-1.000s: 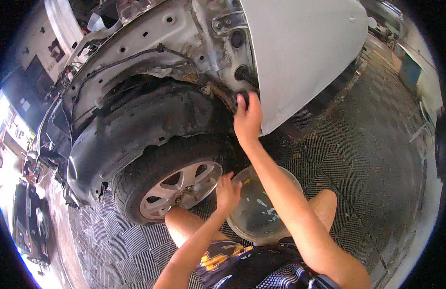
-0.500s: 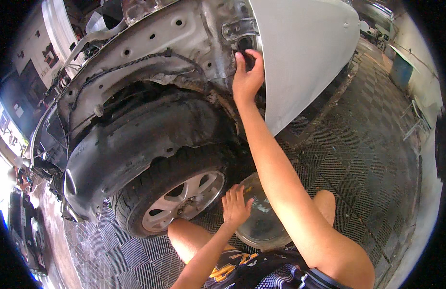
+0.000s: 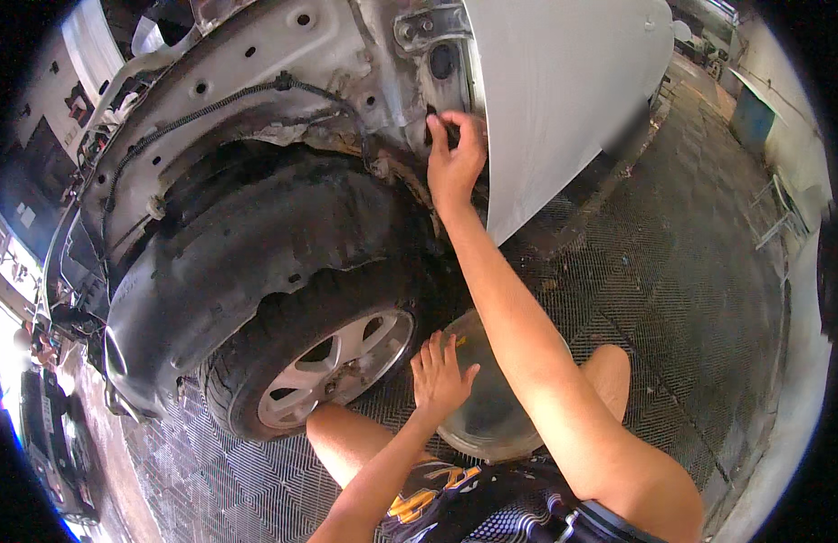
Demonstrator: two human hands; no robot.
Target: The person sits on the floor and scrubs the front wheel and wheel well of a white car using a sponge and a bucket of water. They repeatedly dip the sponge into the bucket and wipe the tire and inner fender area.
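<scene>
My right hand (image 3: 457,167) reaches up to the car's bare grey body panel (image 3: 405,86), just below an oval hole and beside the edge of the pale silver door (image 3: 564,100). Its thumb and forefinger are pinched together against the metal; anything between them is too small to make out. Lower down, my left hand (image 3: 441,378) is open, fingers spread, holding nothing. It hovers between the wheel (image 3: 337,371) and a round, translucent tub or lid (image 3: 491,412) on the floor. A black wheel-arch liner (image 3: 247,244) curves over the tyre.
A corrugated wiring harness (image 3: 201,109) runs along the body panel. Patterned grid matting (image 3: 672,271) covers the floor. At the right stand a metal frame (image 3: 781,213) and a blue panel (image 3: 752,125) by the wall. A dark car (image 3: 57,443) is parked far left.
My right hand has come down from the oval hole to the metal just below it, fingers still pinched. The view has shifted slightly; my left hand stays open near the wheel.
</scene>
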